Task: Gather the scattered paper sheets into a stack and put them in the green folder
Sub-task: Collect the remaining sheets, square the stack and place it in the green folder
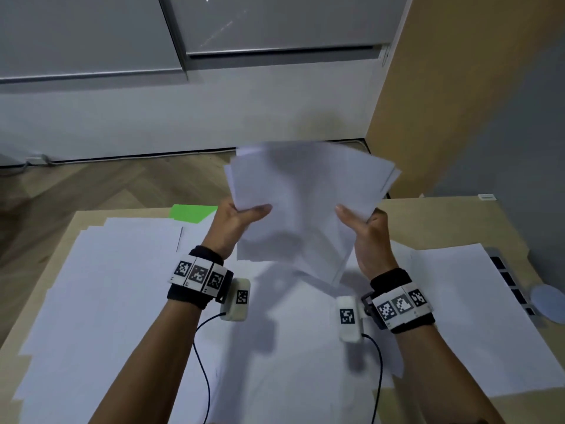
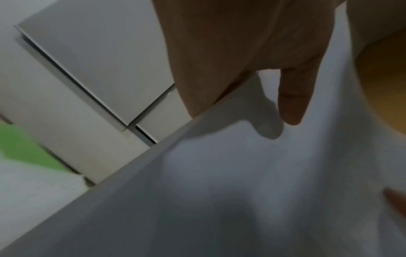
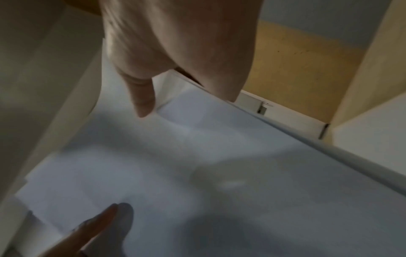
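Note:
A loose bundle of white paper sheets (image 1: 308, 191) is lifted off the table and tilted away from me, its edges uneven. My left hand (image 1: 241, 217) grips its left edge, thumb on the near face (image 2: 290, 104). My right hand (image 1: 363, 223) grips the right edge the same way, thumb across the paper (image 3: 142, 97). More white sheets (image 1: 101, 286) lie spread over the wooden table (image 1: 443, 215). A corner of the green folder (image 1: 191, 212) peeks out from under the sheets at the table's far left, also a green blur in the left wrist view (image 2: 24, 147).
Further sheets (image 1: 467, 316) cover the table's right side. A dark keyboard edge (image 1: 510, 283) and a round pale coaster (image 1: 547, 304) sit at the far right. A wooden panel (image 1: 458, 87) stands behind the table on the right, white cabinets (image 1: 275, 26) beyond.

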